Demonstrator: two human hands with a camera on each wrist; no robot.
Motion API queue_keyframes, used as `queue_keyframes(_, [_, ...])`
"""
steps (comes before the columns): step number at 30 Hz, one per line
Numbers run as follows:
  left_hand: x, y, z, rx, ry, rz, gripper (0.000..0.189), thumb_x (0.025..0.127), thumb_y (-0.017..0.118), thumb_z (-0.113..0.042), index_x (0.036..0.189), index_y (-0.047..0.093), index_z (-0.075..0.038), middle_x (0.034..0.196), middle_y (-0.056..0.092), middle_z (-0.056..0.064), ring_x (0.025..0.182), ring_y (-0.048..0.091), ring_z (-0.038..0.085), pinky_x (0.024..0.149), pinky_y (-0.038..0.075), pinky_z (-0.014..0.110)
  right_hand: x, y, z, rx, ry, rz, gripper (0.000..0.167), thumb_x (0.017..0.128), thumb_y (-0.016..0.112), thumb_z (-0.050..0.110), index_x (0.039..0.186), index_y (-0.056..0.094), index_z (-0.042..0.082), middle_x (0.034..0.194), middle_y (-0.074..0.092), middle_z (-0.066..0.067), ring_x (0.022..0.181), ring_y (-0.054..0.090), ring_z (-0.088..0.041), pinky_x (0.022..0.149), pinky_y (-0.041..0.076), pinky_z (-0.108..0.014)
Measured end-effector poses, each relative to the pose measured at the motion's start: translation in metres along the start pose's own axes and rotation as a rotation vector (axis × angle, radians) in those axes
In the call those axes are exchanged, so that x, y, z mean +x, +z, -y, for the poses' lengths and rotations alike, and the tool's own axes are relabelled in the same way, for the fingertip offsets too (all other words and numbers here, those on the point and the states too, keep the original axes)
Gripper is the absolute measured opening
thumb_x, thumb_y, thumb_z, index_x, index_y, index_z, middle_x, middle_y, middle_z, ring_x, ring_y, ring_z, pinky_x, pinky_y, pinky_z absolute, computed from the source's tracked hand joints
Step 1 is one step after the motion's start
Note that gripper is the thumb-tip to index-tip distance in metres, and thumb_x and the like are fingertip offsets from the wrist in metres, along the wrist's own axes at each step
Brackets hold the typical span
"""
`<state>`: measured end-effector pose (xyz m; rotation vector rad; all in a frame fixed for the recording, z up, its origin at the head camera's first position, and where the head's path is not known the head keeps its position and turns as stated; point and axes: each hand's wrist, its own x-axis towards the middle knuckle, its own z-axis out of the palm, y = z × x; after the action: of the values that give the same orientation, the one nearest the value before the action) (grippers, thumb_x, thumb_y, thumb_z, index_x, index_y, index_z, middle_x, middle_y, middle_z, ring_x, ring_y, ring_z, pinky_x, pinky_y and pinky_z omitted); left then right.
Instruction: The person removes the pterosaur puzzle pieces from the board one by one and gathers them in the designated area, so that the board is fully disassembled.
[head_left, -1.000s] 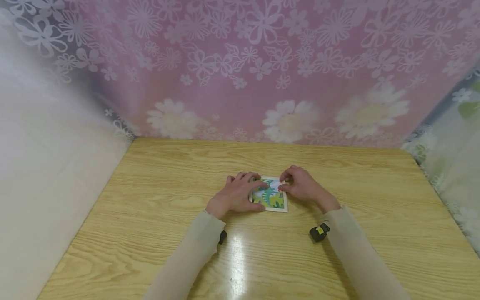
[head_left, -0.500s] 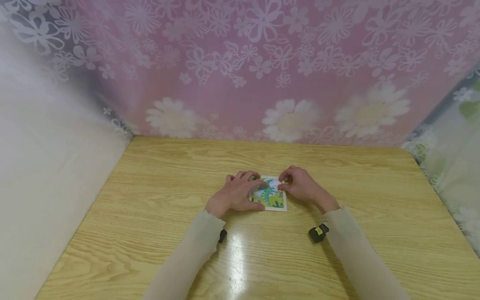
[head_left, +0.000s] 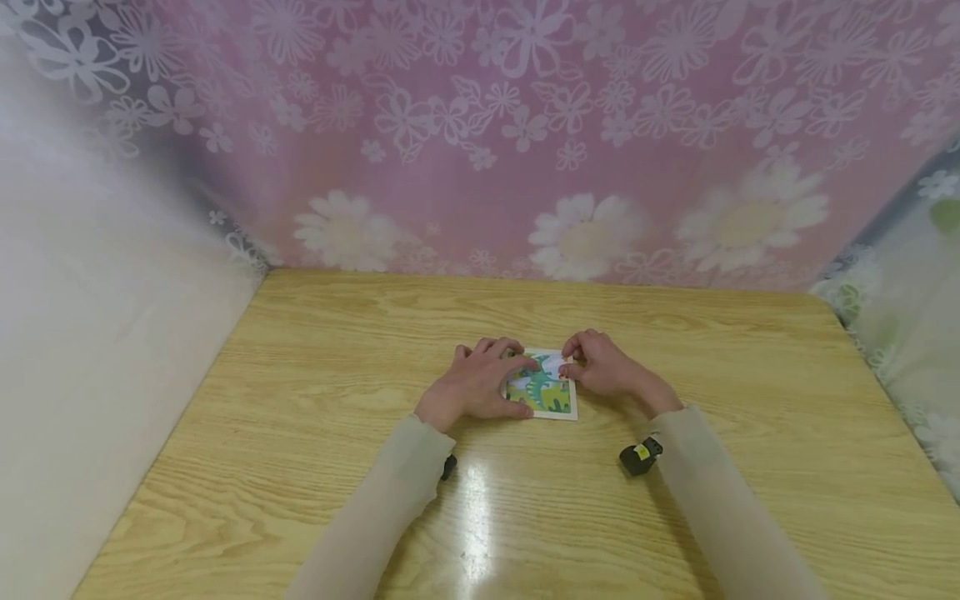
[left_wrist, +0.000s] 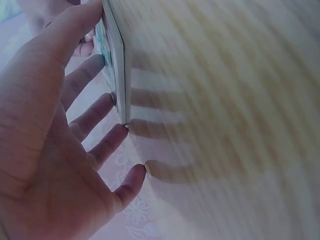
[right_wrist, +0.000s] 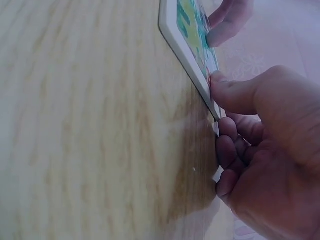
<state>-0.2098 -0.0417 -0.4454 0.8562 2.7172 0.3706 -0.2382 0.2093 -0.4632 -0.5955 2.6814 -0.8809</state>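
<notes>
A small flat picture board [head_left: 547, 397] with a white border and a green and teal dinosaur picture lies on the wooden table [head_left: 375, 350]. My left hand [head_left: 476, 390] spreads over its left side, thumb at the near edge and index fingertip on the picture; in the left wrist view the other fingertips touch its edge and the table. At the far right corner my right hand [head_left: 609, 371] grips with curled fingers, thumb pressing the surface. Small red marks show beside that thumb. I cannot tell whether a separate piece sits under those fingertips.
Pink flowered cloth [head_left: 450, 192] hangs behind the table's far edge, and pale cloth [head_left: 112, 292] hangs at the left. A black device [head_left: 640, 457] with a yellow label sits at the right wrist. Light glares off the table between the forearms.
Both hands keep their places on the picture board. The whole head view shifts slightly; otherwise nothing visibly moves.
</notes>
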Motion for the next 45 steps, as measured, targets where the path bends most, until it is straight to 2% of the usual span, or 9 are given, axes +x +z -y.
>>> queue_keyframes(3, [0.0004,-0.0003,0.0002,0.010,-0.001,0.004,0.070,0.088,0.069,-0.066,0.150,0.048,-0.041,0.159,0.037,-0.006,0.144,0.037,0.023,0.102,0.035,0.050,0.0010,-0.0006,0.0010,0.029,0.006,-0.003,0.019,0.098,0.068,0.014,0.108,0.062,-0.001,0.098,0.058,-0.014,0.087,0.047,-0.022,0.080,0.039,-0.036])
queue_keyframes(7, [0.0002,0.0010,0.0009,0.012,0.000,0.008,0.071,0.089,0.067,-0.067,0.151,0.046,-0.041,0.160,0.036,-0.006,0.146,0.036,0.024,0.103,0.035,0.050,0.0015,0.0006,0.0021,0.069,0.054,-0.022,0.021,0.098,0.069,0.019,0.106,0.064,0.001,0.094,0.063,-0.010,0.083,0.053,-0.020,0.078,0.042,-0.034])
queue_keyframes(13, [-0.0003,0.0033,0.0026,0.010,0.009,-0.006,0.072,0.089,0.066,-0.067,0.152,0.044,-0.041,0.160,0.035,-0.007,0.146,0.035,0.023,0.103,0.035,0.052,-0.0005,0.0019,0.0025,0.061,0.093,-0.085,0.022,0.095,0.073,0.023,0.107,0.067,0.005,0.094,0.060,-0.007,0.085,0.053,-0.020,0.080,0.042,-0.035])
queue_keyframes(19, [0.0004,0.0036,0.0037,0.012,0.011,-0.002,0.074,0.090,0.066,-0.067,0.155,0.041,-0.042,0.161,0.033,-0.006,0.147,0.034,0.025,0.103,0.034,0.052,-0.0010,0.0034,0.0016,0.040,0.080,-0.108,0.022,0.093,0.076,0.022,0.106,0.069,0.006,0.096,0.061,-0.008,0.088,0.053,-0.021,0.082,0.042,-0.036])
queue_keyframes(27, [0.0030,0.0006,0.0005,0.049,0.000,0.012,0.076,0.089,0.067,-0.067,0.155,0.041,-0.042,0.159,0.035,-0.006,0.141,0.038,0.024,0.102,0.036,0.053,0.0015,0.0040,0.0059,0.056,0.050,-0.091,0.018,0.093,0.074,0.014,0.102,0.067,0.001,0.093,0.056,-0.010,0.085,0.049,-0.022,0.078,0.039,-0.035])
queue_keyframes(34, [0.0038,-0.0027,-0.0037,0.070,-0.008,0.022,0.076,0.089,0.067,-0.067,0.156,0.041,-0.041,0.157,0.036,-0.005,0.138,0.039,0.026,0.104,0.037,0.057,0.0025,0.0053,0.0048,0.001,0.033,-0.093,0.018,0.094,0.073,0.014,0.103,0.066,0.000,0.089,0.054,-0.009,0.081,0.047,-0.021,0.077,0.035,-0.035])
queue_keyframes(39, [0.0041,-0.0001,-0.0025,0.067,-0.010,0.017,0.077,0.088,0.067,-0.067,0.155,0.041,-0.042,0.158,0.036,-0.005,0.139,0.039,0.025,0.104,0.037,0.057,0.0010,0.0052,0.0034,0.031,0.037,-0.082,0.019,0.095,0.073,0.015,0.105,0.065,0.001,0.091,0.054,-0.009,0.083,0.047,-0.021,0.077,0.037,-0.035])
queue_keyframes(45, [0.0049,0.0034,-0.0003,0.053,-0.015,0.020,0.077,0.088,0.068,-0.067,0.156,0.040,-0.043,0.159,0.034,-0.006,0.140,0.038,0.026,0.104,0.035,0.055,-0.0038,0.0059,0.0015,0.078,0.060,-0.096,0.024,0.094,0.075,0.018,0.111,0.067,0.004,0.099,0.058,-0.010,0.092,0.052,-0.023,0.084,0.042,-0.038])
